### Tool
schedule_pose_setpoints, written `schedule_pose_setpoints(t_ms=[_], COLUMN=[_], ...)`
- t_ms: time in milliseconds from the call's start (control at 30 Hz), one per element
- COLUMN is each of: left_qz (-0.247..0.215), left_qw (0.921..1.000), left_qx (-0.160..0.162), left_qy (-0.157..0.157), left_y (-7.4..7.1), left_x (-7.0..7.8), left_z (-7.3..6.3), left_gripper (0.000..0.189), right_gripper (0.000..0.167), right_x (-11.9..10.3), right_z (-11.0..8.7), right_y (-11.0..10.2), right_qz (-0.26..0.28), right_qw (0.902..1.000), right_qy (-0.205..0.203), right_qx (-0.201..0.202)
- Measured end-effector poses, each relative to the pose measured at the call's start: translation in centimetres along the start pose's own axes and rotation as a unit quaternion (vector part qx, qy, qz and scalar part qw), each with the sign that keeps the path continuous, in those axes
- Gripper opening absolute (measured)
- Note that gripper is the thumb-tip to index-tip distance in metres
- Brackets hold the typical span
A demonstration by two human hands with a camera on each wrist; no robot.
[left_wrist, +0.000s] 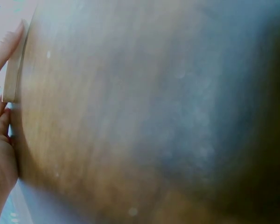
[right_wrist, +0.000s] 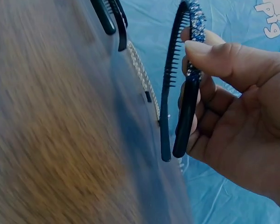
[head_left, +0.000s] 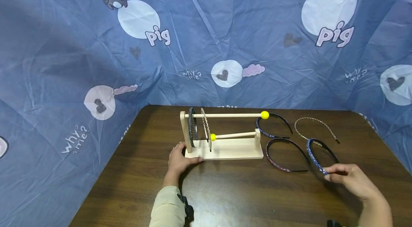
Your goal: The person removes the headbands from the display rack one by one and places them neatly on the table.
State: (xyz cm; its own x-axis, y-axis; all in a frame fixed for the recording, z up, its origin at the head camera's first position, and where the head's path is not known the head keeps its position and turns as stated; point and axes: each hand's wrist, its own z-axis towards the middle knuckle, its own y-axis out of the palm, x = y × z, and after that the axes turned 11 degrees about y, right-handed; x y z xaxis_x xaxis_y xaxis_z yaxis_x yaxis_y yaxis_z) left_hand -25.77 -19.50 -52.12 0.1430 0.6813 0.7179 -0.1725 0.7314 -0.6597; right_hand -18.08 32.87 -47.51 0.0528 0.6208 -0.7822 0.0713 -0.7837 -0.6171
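Note:
A blue sequined headband (head_left: 313, 155) with inner comb teeth is pinched between thumb and fingers of my right hand (head_left: 357, 182), above the table's right side. In the right wrist view its black ends point downward. My left hand (head_left: 177, 162) grips the left end of a light wooden headband stand (head_left: 236, 151), thumb along the front edge of the base. Around the stand's upper rod hang a dark glittery headband (head_left: 191, 128) near the post and a beige braided headband (head_left: 205, 121) beside it. Yellow balls cap the upper rod and the shorter lower rod.
Right of the stand lie a blue headband (head_left: 261, 131), a reddish one (head_left: 273, 162) and a beige braided one (head_left: 311, 118). They rest on a dark wooden table (head_left: 238, 191). A blue printed cloth (head_left: 199, 41) hangs behind it and along the sides.

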Motion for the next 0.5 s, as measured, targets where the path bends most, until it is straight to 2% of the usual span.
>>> schedule_pose_setpoints(t_ms=[133,300,500], left_qz=[0.001,-0.002,-0.006], left_qw=[1.0,1.0,1.0], left_qx=[0.004,0.004,0.004], left_qy=[0.008,0.004,0.004], left_y=[0.0,0.1,0.0], left_x=[0.0,-0.1,0.0], left_z=[0.0,-0.1,-0.1], left_gripper=[0.081,0.08,0.08], right_gripper=[0.014,0.016,0.024], right_x=[0.6,1.2,1.6], right_z=[0.0,-0.1,0.2], right_y=[-0.5,-1.3,-2.3], right_qz=[-0.024,-0.053,-0.044], right_qw=[0.9996,0.9962,0.9914], right_qy=[0.012,0.042,0.082], right_qx=[-0.013,-0.054,-0.092])
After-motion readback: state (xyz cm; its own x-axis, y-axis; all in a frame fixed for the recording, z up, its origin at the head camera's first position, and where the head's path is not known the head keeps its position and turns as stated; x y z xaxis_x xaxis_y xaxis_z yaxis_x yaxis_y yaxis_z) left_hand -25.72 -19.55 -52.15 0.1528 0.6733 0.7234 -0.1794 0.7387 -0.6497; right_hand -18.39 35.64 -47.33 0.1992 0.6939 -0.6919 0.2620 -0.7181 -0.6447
